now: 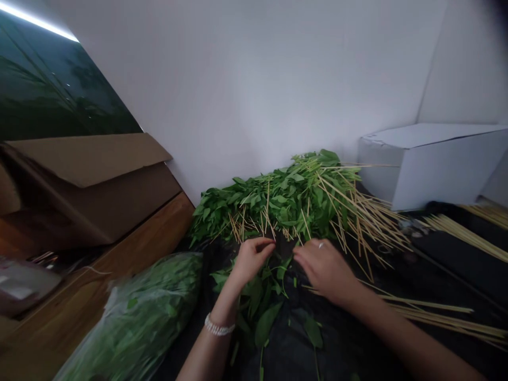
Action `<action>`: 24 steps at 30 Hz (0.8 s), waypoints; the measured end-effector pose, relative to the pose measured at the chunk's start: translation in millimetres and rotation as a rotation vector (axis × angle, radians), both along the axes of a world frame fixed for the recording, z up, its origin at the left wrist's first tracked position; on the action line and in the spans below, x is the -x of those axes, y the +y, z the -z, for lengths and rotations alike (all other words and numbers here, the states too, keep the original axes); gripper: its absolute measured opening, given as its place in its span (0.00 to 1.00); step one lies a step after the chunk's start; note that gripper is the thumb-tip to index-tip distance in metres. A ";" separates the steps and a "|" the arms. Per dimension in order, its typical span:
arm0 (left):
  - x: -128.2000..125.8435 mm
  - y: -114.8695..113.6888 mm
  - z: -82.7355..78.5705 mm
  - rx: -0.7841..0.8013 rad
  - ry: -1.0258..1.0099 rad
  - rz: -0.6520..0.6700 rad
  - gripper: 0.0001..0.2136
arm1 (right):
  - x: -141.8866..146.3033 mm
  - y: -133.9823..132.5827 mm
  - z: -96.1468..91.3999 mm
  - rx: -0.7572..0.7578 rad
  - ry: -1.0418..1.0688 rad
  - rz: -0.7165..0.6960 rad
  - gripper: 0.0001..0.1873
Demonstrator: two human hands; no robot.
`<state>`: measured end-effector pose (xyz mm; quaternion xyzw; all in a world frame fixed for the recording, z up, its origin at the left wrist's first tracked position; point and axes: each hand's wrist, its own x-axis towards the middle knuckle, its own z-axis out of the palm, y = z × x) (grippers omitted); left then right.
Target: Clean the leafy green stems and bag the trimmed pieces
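Observation:
My left hand [254, 259], with a beaded bracelet [219, 325] on its wrist, is closed in a pinch with the thumb against the fingers. Anything between them is too small to make out. A short gap away, my right hand [323, 264] has its fingers curled together, and what they hold, if anything, is hidden. Loose green leaves [266, 323] lie under and between the hands on a black sheet [289, 344]. Just beyond them is a long heap of leafy sprigs [278, 196], with thin wooden sticks [361, 211] poking out of it.
A clear plastic bag of leaves [154, 312] lies at the left, by a wooden board [159, 233] and an open cardboard box [99, 196]. At the right are a white box [444, 164], more sticks [468, 233] and loose sticks [448, 320]. A white wall [254, 90] stands behind.

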<state>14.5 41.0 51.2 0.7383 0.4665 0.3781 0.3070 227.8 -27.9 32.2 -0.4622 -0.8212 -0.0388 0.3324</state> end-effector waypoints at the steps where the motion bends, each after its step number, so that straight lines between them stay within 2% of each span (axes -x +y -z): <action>1: 6.3 -8.6 4.5 0.021 -0.019 -0.008 0.10 | -11.7 5.5 -4.9 0.021 0.011 0.065 0.16; 4: 23.7 -16.4 20.3 0.023 -0.050 -0.112 0.10 | -46.4 19.5 -14.3 0.161 0.066 0.266 0.13; 7: 32.0 -11.2 34.2 -0.068 -0.001 -0.216 0.10 | -68.4 24.1 -15.7 0.405 -0.105 0.299 0.12; 10: 31.3 -9.9 39.1 -0.178 0.110 -0.236 0.11 | -73.6 19.8 -14.3 0.532 -0.237 0.304 0.09; 15: 29.2 -17.2 37.1 -0.271 0.216 -0.206 0.11 | -64.6 9.5 -11.5 0.601 -0.393 0.345 0.09; 21: 33.2 -15.7 40.5 -0.220 0.228 -0.235 0.11 | -47.7 5.5 -3.0 0.605 -0.525 0.332 0.13; 24: 32.1 -16.4 40.2 -0.197 0.241 -0.192 0.11 | -37.5 3.8 -4.6 0.558 -0.531 0.302 0.12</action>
